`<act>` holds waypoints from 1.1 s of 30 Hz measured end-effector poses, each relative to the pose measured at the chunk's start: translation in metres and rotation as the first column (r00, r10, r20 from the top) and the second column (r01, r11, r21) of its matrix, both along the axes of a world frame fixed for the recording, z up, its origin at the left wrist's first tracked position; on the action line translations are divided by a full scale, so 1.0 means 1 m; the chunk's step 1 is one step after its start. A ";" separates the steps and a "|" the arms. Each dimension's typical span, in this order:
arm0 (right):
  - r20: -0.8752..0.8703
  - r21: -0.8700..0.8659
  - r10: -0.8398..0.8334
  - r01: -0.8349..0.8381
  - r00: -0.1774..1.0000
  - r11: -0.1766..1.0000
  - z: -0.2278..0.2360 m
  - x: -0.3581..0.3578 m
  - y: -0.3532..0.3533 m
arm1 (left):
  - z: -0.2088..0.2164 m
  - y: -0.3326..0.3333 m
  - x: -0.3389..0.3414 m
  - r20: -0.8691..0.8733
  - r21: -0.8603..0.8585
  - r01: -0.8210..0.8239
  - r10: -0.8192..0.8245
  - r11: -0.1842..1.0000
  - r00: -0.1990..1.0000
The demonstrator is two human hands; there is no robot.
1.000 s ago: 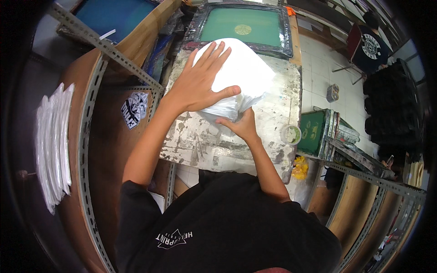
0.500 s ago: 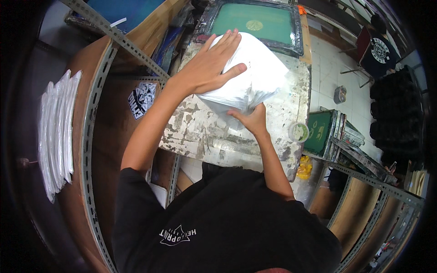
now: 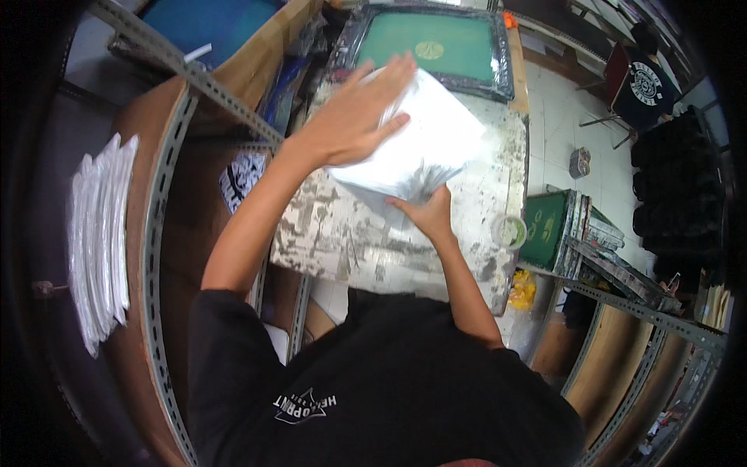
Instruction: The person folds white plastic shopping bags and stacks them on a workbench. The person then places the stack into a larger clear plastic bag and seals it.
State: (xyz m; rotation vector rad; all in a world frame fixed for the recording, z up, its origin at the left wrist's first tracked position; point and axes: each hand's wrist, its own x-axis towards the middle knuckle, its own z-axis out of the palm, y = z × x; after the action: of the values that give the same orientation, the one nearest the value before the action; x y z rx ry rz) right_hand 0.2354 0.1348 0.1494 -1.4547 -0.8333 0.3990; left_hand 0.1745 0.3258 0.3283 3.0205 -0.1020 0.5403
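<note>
A thick stack of white sheets (image 3: 440,128), perhaps thin plastic bags, is held over the worn, paint-stained table (image 3: 342,241). My left hand (image 3: 362,117) lies along the stack's left side, fingers stretched out and thumb spread across the top sheet; its fingertips are blurred. At the near corner my right hand (image 3: 430,214) grips the stack, its thumb on the near side and its other fingers hidden behind the sheets. The edges fan out in many layers just above that hand. Beyond the stack lies a framed green printing screen (image 3: 467,50) with a pale round motif.
A clear round tub (image 3: 509,232) stands at the table's right edge. More framed screens (image 3: 545,226) lean beyond it. White plastic-wrapped packs (image 3: 99,241) are on the left by a metal-framed shelf (image 3: 152,257). A person in a dark shirt (image 3: 650,82) sits at far right.
The stack's far edge, bowed before, now looks straighter and flatter. My left fingers have shifted slightly and blur with motion. My right hand keeps its grip; the whole view has shifted a little.
</note>
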 end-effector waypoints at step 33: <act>0.163 0.105 -0.196 0.180 0.967 0.978 -0.018 0.023 -0.003 | 0.066 0.006 0.052 0.177 -0.163 0.187 -0.158 0.969 0.972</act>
State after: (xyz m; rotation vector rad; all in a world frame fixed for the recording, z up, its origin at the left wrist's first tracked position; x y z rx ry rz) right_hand 0.2584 0.1314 0.1318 -1.4839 -0.8315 0.0912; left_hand 0.2266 0.3315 0.3947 2.7558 -0.3057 0.7351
